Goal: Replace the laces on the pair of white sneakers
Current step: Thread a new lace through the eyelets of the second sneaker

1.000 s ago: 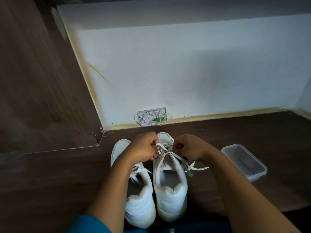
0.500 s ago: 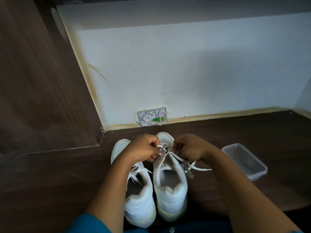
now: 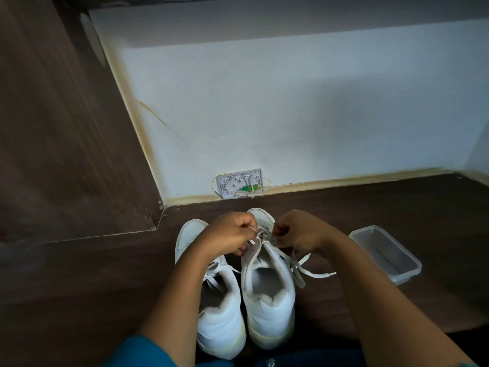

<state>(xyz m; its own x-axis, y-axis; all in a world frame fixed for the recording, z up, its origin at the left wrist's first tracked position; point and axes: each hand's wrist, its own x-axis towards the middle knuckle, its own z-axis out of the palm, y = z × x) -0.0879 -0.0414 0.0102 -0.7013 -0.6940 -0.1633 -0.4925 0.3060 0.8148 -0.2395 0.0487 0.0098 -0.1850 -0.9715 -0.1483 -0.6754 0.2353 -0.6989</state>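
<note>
This looks like a room in a home rather than a workplace. A dark wood-grain laminate surface (image 3: 79,287) is fitted into a corner, with a matching side panel (image 3: 53,128) rising on the left and a plain white painted wall (image 3: 291,115) behind. A rough yellowish bead of sealant (image 3: 344,180) runs along the joints. Low on the wall sits a small white cable junction box (image 3: 239,183), its inner guides and a green connector showing. A clear plastic food container (image 3: 408,274) and a pair of white sneakers (image 3: 267,308) with loose laces (image 3: 299,268) stand on the surface, everyday household things.
</note>
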